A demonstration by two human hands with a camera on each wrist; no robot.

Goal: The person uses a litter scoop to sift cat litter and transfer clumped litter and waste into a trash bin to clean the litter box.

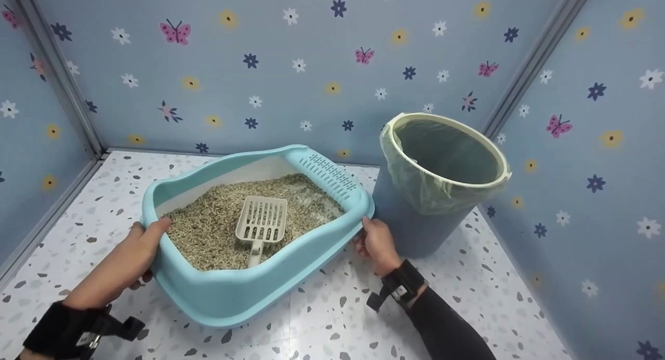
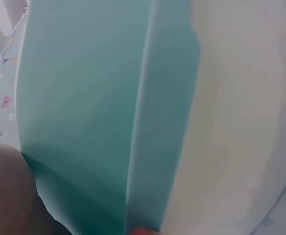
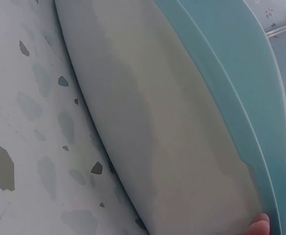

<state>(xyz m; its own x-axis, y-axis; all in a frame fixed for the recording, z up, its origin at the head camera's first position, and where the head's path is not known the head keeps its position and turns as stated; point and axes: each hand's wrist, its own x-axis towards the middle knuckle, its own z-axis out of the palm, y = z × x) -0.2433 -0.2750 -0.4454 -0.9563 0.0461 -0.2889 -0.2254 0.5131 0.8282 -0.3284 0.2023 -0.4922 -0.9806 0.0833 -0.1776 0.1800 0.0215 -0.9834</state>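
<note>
A light blue cat litter box with a white inner part sits between both hands, turned at an angle over the speckled surface. Brown pellet litter fills it, heaped toward the left. On the litter lies a cream slotted litter scoop, its handle toward the front wall. My left hand grips the left rim, thumb on top and fingers below. At the right corner my right hand holds the rim's outer edge. Fingertips show under the rim in the left wrist view, and others in the right wrist view.
A grey-blue trash bin with a cream ring and a pale yellow-green liner bag stands right behind the box's right corner. Flowered panels wall in the back and both sides. White speckled flooring lies underneath.
</note>
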